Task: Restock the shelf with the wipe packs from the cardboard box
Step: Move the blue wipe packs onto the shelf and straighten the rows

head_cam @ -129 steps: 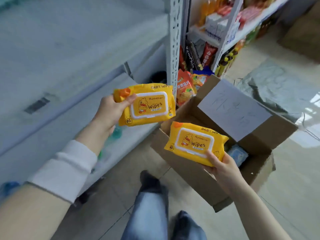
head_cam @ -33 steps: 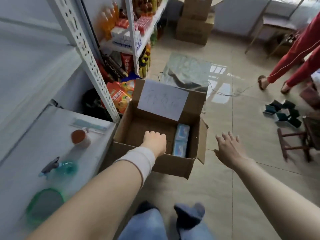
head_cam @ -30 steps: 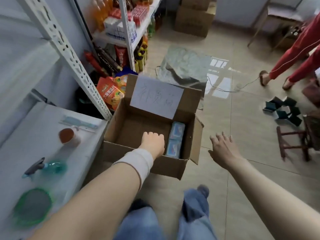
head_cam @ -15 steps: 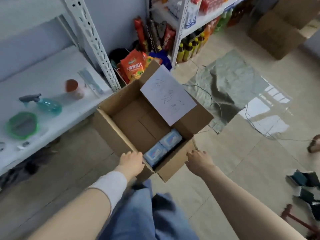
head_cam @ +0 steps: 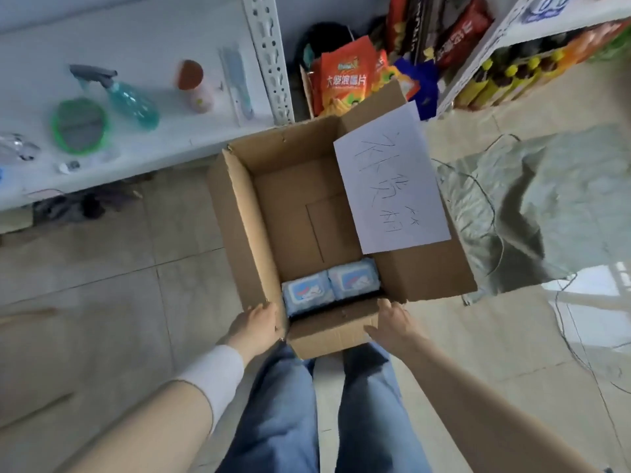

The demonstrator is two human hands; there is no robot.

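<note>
Both hands have shifted to the open brown cardboard box [head_cam: 307, 213]: left hand [head_cam: 256, 324] and right hand [head_cam: 389, 322] clasp its near corners, presumably to reposition it. Two pale-blue wipe packs [head_cam: 329, 285] remain inside, near edge.

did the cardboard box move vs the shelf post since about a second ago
Yes. The cardboard box has been drawn away from the white shelf post toward the person, with the left hand and right hand on its near corners.
</note>
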